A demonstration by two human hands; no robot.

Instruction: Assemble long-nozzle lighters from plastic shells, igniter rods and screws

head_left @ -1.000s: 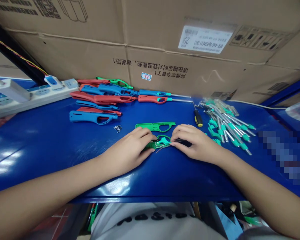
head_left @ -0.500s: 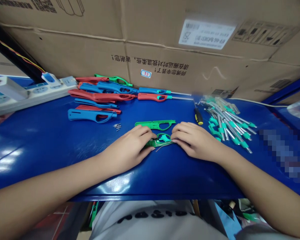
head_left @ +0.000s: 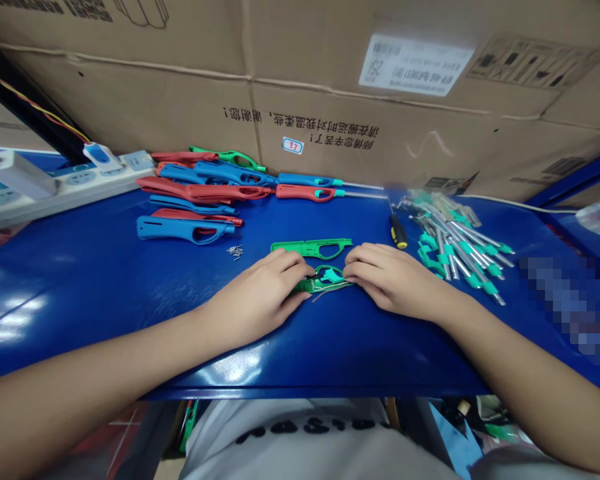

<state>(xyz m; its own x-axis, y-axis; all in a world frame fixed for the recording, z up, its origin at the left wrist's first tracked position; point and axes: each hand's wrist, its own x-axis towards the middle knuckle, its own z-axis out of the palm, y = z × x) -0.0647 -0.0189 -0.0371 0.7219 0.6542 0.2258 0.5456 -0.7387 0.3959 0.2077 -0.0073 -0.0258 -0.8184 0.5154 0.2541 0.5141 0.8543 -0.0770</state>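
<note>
With my left grip (head_left: 265, 293) I am grasping the left end of a green shell (head_left: 305, 287), the thumb on the near side and the fingers over the far side. My right grip (head_left: 393, 280) is at the other end of this shell, its fingers bent and drawn together; what they pinch is hidden, so I cannot tell if they hold it firmly. The shell is between my two grips, low over the table (head_left: 180, 347), and its open side shows a teal trigger (head_left: 331, 275) and a thin wire (head_left: 330, 289).

Just beyond it lies a second shell (head_left: 305, 249), also green. The screws (head_left: 235, 252) are in a small heap to the left of it. To the right, beyond my right grip, there is a screwdriver (head_left: 398, 233), and near it a pile of rods (head_left: 463, 247) with teal parts.
</note>
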